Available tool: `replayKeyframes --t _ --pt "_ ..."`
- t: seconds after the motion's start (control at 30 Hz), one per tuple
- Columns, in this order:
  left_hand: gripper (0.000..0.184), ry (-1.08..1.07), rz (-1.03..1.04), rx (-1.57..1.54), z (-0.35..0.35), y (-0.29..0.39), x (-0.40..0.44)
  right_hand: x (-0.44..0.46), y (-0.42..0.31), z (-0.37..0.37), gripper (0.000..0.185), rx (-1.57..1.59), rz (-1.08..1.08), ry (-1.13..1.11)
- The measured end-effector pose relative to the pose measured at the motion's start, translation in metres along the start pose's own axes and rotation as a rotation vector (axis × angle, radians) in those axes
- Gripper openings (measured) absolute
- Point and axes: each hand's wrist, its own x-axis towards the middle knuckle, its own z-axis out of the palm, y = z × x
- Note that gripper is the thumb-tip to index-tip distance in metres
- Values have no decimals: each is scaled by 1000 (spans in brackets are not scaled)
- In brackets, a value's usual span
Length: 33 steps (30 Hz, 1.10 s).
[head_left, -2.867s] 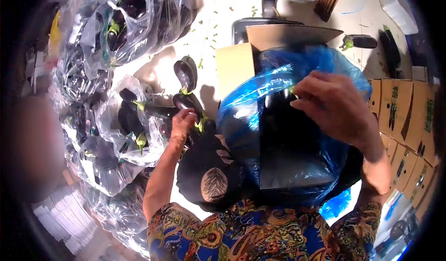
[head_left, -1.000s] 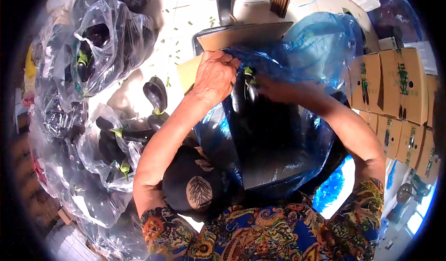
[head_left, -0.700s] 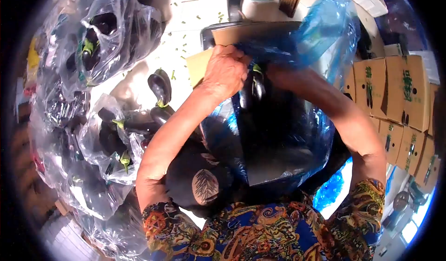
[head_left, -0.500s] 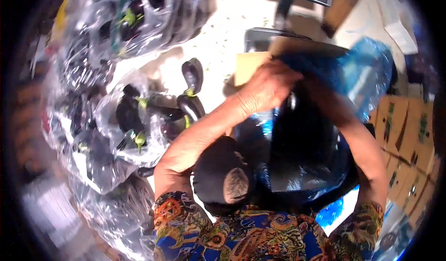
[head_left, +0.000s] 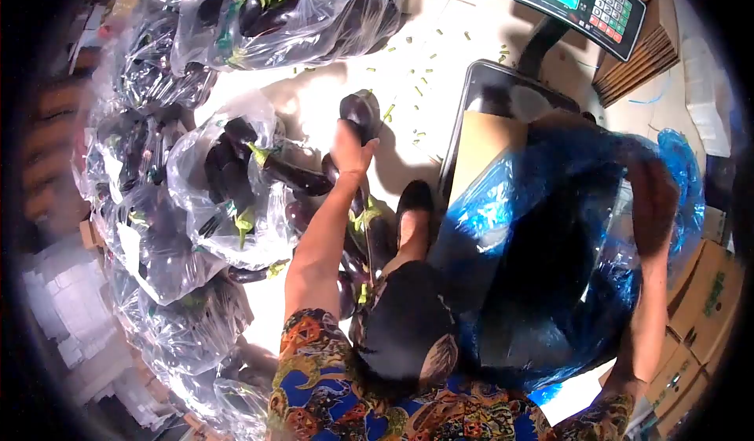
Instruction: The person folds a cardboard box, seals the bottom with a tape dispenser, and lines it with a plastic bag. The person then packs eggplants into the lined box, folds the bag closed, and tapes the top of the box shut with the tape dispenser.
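Note:
My left hand (head_left: 351,152) is closed around the lower part of a dark purple eggplant (head_left: 360,111), which lies on the pale tiled floor. More eggplants lie loose below that hand, near my forearm. At the right, my right hand (head_left: 653,197) is in shadow at the edge of a blue plastic bag (head_left: 479,229), its fingers bent over the film. The bag lines a cardboard box (head_left: 491,139) and gapes open, with a very dark inside whose contents I cannot make out.
Clear plastic bags (head_left: 314,36) full of eggplants line the left side. An electronic scale's display (head_left: 581,9) stands behind the box, its platform (head_left: 479,80) partly under it. Cartons (head_left: 707,307) are stacked at right. My shoe (head_left: 415,197) is beside the box.
My left hand has left the box's rim and gone left to the eggplant. My right hand has moved right along the bag, whose mouth is now spread wider. The view has shifted.

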Motion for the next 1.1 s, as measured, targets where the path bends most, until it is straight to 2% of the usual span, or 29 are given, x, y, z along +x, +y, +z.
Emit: replayKeyframes --t 0.03,0.07,0.13,0.17,0.2,0.23,0.27,0.3,0.33,0.4,0.43,0.5,0.53,0.57,0.6,0.63,0.67,0.77,0.83,0.9,0.97,1.0,1.1 --pt "101 34 -58 116 17 1 2 9 -27 1 29 6 -51 121" --pt "120 -84 -142 178 27 -1 10 16 -46 1 29 8 -98 243" --pt "117 -226 -269 183 20 10 18 30 -50 -5 30 -199 -272 169" --pt "118 -233 -250 145 31 2 23 36 -41 -3 29 -150 -245 50" --pt "101 -257 -304 -213 35 -5 28 45 -32 5 23 -249 -432 72" --pt "85 -260 -386 -626 39 -12 33 49 -28 11 20 -329 -412 6" --pt "68 -256 -478 -972 43 -18 38 51 -28 18 18 -327 -444 84" --pt "47 -336 -461 -1191 16 -11 44 55 -30 21 19 -272 -451 112" --pt "36 -411 -430 -1098 -25 11 41 57 -25 19 22 -152 -405 12" --pt "45 -567 -531 -1304 -103 55 20 61 -19 16 30 -168 -356 -74" --pt "51 -514 -492 -1321 -136 77 3 62 -18 15 34 -168 -333 -113" --pt "60 -596 -246 -1370 -178 84 -19 64 -13 21 38 -212 -294 -143" --pt "69 -823 43 -1367 -204 102 -26 64 -14 23 40 -232 -282 -159" --pt "96 -756 -46 -1314 -231 139 -47 62 -19 22 42 -251 -253 -150" --pt "105 -939 -18 -1266 -248 151 -53 60 -25 21 44 -268 -228 -141" --pt "111 -1027 55 -1244 -259 175 -64 57 -29 20 47 -282 -205 -133" --pt "115 -1176 80 -1182 -269 198 -71 54 -29 18 46 -258 -212 -124" --pt "99 -1465 14 -1082 -265 254 -96 53 -31 17 55 -223 -166 -146" --pt "94 -1516 48 -965 -244 278 -106 49 -21 25 43 -188 -244 -10" --pt "86 -1525 -232 -1136 -221 294 -119 46 -15 32 28 -189 -336 116" --pt "85 -1415 -112 -1182 -188 307 -126 46 -10 39 22 -161 -438 250" --pt "89 -1245 -51 -1133 -163 309 -132 45 -9 39 21 -162 -477 291" --pt "92 -808 560 -416 -103 302 -139 44 -8 41 21 -163 -508 345"
